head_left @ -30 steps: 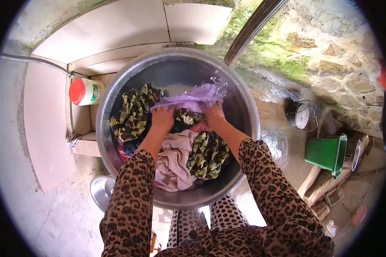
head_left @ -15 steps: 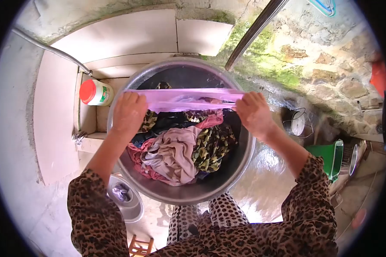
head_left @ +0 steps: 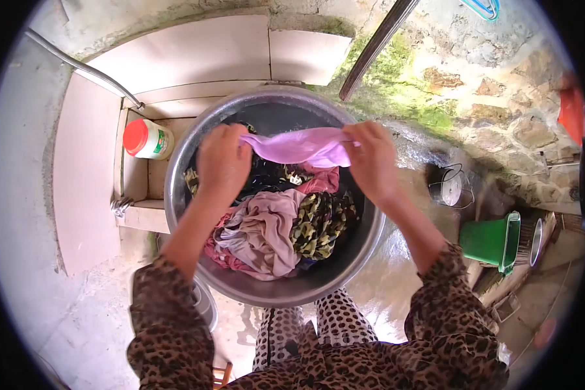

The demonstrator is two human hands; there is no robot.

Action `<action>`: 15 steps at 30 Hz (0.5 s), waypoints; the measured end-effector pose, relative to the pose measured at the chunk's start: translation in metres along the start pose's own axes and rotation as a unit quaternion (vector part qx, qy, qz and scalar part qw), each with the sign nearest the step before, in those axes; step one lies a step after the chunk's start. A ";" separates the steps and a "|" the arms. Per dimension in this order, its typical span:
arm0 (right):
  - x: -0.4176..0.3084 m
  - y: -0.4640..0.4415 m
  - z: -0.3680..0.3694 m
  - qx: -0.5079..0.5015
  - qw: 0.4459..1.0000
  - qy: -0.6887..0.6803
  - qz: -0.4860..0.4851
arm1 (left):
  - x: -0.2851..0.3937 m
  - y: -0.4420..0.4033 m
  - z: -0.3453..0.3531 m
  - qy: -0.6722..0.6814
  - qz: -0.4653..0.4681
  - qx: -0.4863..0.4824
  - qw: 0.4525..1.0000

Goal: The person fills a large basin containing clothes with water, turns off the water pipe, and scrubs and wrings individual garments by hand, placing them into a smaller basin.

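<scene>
A wet-looking pink-purple cloth (head_left: 300,145) spans the gap between my hands, sagging a little in the middle. Its left end is gripped in my left hand (head_left: 225,158), and my right hand (head_left: 372,159) grips the right end. Both hands are over a large metal basin (head_left: 276,299). Inside the basin lie a crumpled pale pink garment (head_left: 263,231), a camouflage garment (head_left: 324,224), a darker pink cloth (head_left: 322,181) and dark fabric, partly hidden beneath my hands and the purple cloth.
A white jar with a red lid (head_left: 148,139) stands on the tiled ledge at left. A green bucket (head_left: 491,242) and a small pail (head_left: 450,186) are at right. A wooden pole (head_left: 378,49) leans near the mossy wall. A smaller basin (head_left: 206,305) sits below left.
My hands have come closer together, so the purple cloth, stretched tight before, now hangs slacker and more bunched. Both forearms have shifted inward.
</scene>
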State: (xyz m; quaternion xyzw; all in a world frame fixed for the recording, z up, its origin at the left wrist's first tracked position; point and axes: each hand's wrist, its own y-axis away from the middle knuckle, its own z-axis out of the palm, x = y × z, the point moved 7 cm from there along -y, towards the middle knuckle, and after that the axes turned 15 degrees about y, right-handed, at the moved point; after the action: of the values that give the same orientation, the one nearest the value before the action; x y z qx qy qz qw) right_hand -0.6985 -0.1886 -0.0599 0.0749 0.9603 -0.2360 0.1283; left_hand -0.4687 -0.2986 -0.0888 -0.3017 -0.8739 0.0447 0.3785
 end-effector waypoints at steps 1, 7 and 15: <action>0.008 0.011 0.037 -0.024 1.000 -0.009 0.018 | -0.023 0.011 0.032 0.010 -0.026 -0.012 1.000; 0.022 0.123 0.233 -0.290 0.945 -0.084 0.124 | -0.108 0.112 0.202 0.164 -0.287 -0.067 0.942; -0.019 0.049 0.127 -0.137 0.968 -0.197 0.070 | 0.031 0.039 0.101 0.201 -0.079 -0.050 0.975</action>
State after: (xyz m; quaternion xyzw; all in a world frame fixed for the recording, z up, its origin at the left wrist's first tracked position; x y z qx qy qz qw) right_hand -0.6434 -0.2070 -0.1845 0.0760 0.9315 -0.1025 0.3407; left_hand -0.5357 -0.2344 -0.1525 -0.2528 -0.8024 -0.0907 0.5328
